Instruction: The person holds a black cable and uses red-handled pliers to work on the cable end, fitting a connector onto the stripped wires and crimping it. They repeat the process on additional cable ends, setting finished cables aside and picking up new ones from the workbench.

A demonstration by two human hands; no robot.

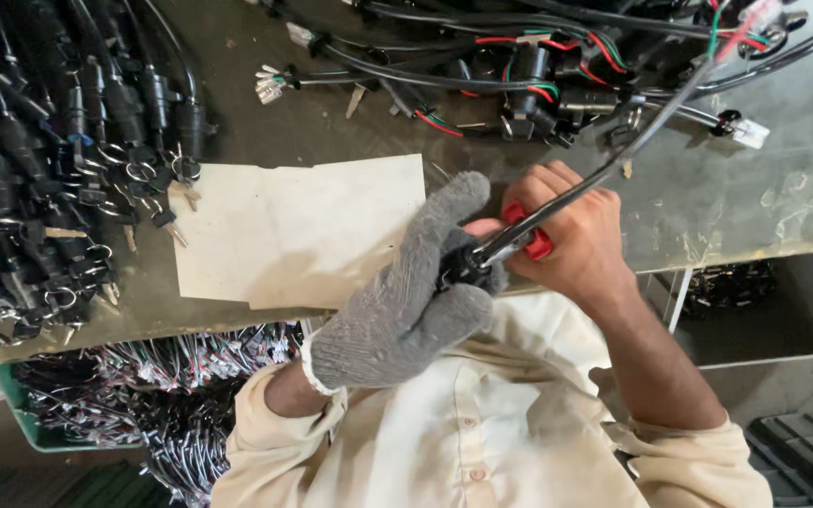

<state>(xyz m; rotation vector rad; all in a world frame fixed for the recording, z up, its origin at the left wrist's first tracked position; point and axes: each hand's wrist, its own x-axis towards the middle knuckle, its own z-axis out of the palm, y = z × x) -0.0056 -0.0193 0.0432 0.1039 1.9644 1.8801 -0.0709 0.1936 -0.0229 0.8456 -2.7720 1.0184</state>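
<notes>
The left hand (406,301) wears a grey knit glove. Its fingers are curled shut around a small black part (463,268) at the end of a black cable (613,160). The gloved thumb (449,202) sticks up just beside the part. The black part peeks out between the glove's thumb and its bent fingers.

The right hand (576,240) is bare. Its fingers are clenched around a tool with red handles (531,240). The red handles show between the fingers and the palm. The tool's tip touches the black part, right where the two hands meet. The cable runs up from the part, across the right hand's knuckles, toward the top right corner.

Both hands are held at the edge of a grey worktable (726,198), in front of the person's cream shirt (482,423). A flat piece of cardboard (294,230) lies on the table just beside the gloved hand. A heap of black locks with keys (68,169) lies on the left. More wires and plugs (538,80) lie along the top.
</notes>
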